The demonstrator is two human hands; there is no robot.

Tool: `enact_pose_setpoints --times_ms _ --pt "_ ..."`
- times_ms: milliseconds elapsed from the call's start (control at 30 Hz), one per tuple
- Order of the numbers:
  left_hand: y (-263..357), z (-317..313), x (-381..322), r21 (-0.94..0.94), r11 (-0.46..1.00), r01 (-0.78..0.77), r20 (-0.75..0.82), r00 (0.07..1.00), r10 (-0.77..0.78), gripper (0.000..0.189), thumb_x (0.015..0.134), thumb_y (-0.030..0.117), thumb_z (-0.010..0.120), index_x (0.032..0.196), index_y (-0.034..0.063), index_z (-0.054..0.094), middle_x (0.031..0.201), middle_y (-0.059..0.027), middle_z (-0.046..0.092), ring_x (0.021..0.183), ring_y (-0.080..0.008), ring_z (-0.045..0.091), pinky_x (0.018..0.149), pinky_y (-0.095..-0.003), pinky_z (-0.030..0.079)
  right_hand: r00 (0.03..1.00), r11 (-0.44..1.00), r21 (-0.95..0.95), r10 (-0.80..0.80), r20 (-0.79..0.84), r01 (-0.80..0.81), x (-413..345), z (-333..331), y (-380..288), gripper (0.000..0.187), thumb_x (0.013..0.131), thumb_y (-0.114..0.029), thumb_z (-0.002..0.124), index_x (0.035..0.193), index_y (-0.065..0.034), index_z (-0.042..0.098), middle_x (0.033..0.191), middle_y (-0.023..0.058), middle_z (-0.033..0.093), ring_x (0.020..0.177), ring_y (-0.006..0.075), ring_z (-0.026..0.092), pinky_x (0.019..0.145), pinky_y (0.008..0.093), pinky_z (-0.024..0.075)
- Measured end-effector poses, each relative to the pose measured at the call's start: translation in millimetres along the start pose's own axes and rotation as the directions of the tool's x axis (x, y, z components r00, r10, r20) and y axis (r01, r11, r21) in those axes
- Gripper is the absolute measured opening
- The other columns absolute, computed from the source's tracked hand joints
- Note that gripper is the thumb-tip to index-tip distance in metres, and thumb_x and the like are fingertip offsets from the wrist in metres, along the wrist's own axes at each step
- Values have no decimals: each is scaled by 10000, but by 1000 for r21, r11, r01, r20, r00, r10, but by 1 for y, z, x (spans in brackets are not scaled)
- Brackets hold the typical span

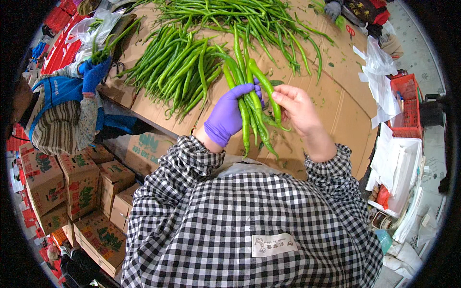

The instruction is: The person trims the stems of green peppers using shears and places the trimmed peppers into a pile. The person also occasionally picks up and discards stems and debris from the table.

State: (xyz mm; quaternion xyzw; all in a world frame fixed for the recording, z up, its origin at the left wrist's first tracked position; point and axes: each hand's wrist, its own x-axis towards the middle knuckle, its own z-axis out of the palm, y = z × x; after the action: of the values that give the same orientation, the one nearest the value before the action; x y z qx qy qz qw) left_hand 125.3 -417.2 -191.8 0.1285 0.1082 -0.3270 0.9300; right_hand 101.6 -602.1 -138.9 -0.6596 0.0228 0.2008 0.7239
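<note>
My left hand [230, 111], in a purple glove, is closed around a bunch of long green chili peppers [252, 102] over a cardboard-covered table [324, 118]. My bare right hand [297, 109] pinches one green chili pepper [264, 81] between thumb and fingers, close beside the bunch. A large pile of green chili peppers [180, 68] lies on the cardboard to the left of my hands. Another wide heap of them [230, 14] spreads along the far side of the table. Small green scraps lie scattered on the cardboard.
At the left a person in blue gloves [95, 73] holds green peppers. Printed cardboard boxes [79, 183] are stacked below. A gray-gloved hand [332, 10] is at the far right, near red scissors [350, 32]. Plastic bags [378, 68], a red crate [407, 104] and a white foam box [414, 154] stand right.
</note>
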Motion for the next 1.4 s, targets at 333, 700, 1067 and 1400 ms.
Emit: enact_pose_setpoints --times_ms 333,700,1067,1400 --pt "1 7 -9 -113 988 103 338 939 -60 501 862 101 555 1343 23 442 932 -40 560 809 -144 554 786 -323 482 999 997 -56 -47 -5 47 -24 2 -17 207 943 -160 512 1014 0 623 745 -7 609 543 44 496 477 174 370" --pt "2 10 -9 111 991 -79 199 978 55 536 858 97 559 1369 23 416 952 -39 557 832 -148 549 793 -341 468 970 981 -59 -190 -153 183 -24 4 -12 151 965 -169 463 929 -56 556 724 -6 582 542 49 480 485 202 386" --pt "-10 8 -3 387 901 -198 24 979 205 391 887 116 575 1259 8 525 1002 -66 633 914 -187 617 805 -332 526 935 773 -589 -346 -81 235 -12 18 3 245 938 -128 535 1142 7 536 859 47 588 776 144 561 723 278 461" --pt "-17 10 -1 190 941 -281 177 952 249 471 1030 325 411 1389 20 417 1369 -160 507 1262 -277 494 1089 -407 382 879 609 -718 -477 8 337 -14 25 7 433 871 -63 595 1269 35 457 1046 253 623 977 422 611 840 455 489"
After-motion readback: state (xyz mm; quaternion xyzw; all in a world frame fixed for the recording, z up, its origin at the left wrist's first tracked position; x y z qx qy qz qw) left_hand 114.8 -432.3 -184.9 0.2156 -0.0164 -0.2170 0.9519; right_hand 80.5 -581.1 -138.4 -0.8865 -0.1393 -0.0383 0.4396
